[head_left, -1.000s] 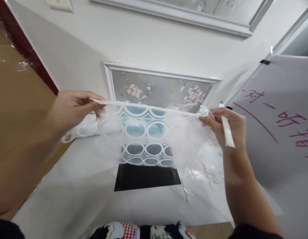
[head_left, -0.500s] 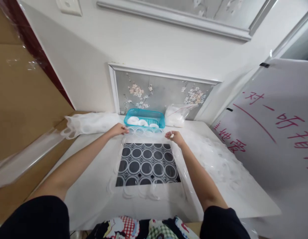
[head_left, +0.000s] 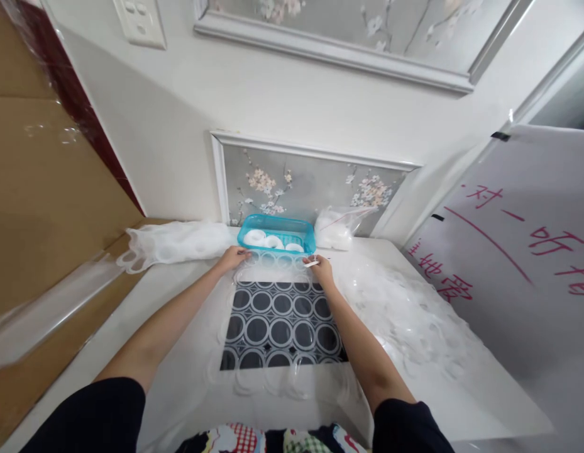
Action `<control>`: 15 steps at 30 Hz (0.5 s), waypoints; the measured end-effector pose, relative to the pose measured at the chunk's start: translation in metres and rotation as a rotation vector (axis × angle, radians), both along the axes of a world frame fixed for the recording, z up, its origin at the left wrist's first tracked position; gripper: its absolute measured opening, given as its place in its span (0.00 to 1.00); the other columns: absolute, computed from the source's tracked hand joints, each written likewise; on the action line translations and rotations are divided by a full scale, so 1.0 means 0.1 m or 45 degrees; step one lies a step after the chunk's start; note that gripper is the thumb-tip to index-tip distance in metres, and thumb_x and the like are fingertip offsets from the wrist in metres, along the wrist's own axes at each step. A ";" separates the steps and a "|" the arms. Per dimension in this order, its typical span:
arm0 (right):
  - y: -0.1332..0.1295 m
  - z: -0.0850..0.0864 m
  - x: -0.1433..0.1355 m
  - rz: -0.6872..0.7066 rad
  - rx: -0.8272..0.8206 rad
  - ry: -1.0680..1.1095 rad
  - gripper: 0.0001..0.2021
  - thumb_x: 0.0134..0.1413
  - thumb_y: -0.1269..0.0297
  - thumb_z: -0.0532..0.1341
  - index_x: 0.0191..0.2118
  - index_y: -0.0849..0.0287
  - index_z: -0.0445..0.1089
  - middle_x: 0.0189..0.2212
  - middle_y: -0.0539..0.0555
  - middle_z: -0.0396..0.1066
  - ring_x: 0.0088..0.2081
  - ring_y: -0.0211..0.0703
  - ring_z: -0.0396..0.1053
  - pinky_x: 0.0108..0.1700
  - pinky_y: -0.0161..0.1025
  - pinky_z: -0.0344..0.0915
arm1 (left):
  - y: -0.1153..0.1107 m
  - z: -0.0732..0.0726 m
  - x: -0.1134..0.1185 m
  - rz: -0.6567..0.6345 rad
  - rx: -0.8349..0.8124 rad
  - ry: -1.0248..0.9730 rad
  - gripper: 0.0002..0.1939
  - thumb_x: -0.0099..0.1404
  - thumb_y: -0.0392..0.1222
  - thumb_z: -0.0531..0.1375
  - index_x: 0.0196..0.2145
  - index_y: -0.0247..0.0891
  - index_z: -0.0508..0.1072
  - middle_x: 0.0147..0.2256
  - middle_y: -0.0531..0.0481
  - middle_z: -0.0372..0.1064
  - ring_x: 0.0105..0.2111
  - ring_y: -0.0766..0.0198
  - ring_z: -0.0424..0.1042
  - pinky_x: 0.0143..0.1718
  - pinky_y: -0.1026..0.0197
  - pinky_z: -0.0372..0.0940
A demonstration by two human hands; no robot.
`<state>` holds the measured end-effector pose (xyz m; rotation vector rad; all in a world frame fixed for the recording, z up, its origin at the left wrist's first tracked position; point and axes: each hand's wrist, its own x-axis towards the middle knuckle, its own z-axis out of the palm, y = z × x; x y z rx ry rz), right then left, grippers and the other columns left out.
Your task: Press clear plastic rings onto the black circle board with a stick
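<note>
My left hand (head_left: 235, 257) pinches the far left corner of a clear sheet of rings (head_left: 273, 260). At its far right corner, my right hand (head_left: 319, 267) has its fingers closed on the sheet's edge, with a small white piece (head_left: 311, 263) between them. The sheet lies over a black panel with a grey circle pattern (head_left: 281, 330), and its near rings hang past the panel's near edge. Just beyond both hands stands a blue basket (head_left: 277, 219) holding several white rolls (head_left: 254, 237).
Bunched ring sheets (head_left: 178, 244) lie at the back left. More clear ring sheets (head_left: 405, 314) spread over the right of the white table (head_left: 499, 402). A plastic bag (head_left: 336, 229) sits beside the basket. Cardboard (head_left: 51, 201) is at left, a whiteboard (head_left: 522, 251) at right.
My right hand has moved left, closer to my left hand and the sheet's rings. The view has tilted up slightly, so the table sits lower.
</note>
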<state>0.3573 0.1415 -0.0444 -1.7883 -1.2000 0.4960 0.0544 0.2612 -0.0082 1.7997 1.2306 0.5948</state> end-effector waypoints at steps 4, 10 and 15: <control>0.11 0.00 -0.06 -0.039 0.016 -0.017 0.16 0.45 0.49 0.62 0.28 0.59 0.72 0.27 0.56 0.77 0.32 0.48 0.72 0.33 0.37 0.62 | 0.04 -0.03 0.05 -0.046 0.005 0.124 0.18 0.69 0.48 0.60 0.51 0.33 0.71 0.50 0.47 0.69 0.47 0.50 0.72 0.46 0.49 0.71; 0.23 -0.04 -0.06 -0.101 0.003 -0.077 0.12 0.46 0.54 0.60 0.28 0.58 0.72 0.29 0.56 0.78 0.33 0.49 0.73 0.34 0.36 0.62 | 0.16 -0.06 0.11 -0.082 0.034 0.222 0.18 0.69 0.48 0.60 0.51 0.33 0.71 0.50 0.46 0.69 0.47 0.51 0.72 0.46 0.49 0.71; 0.23 -0.07 -0.04 -0.125 -0.061 -0.151 0.10 0.49 0.60 0.59 0.32 0.58 0.76 0.33 0.57 0.79 0.38 0.50 0.74 0.37 0.37 0.63 | 0.19 -0.12 0.13 -0.076 0.074 0.262 0.17 0.70 0.47 0.60 0.51 0.34 0.71 0.50 0.45 0.69 0.47 0.52 0.72 0.46 0.49 0.71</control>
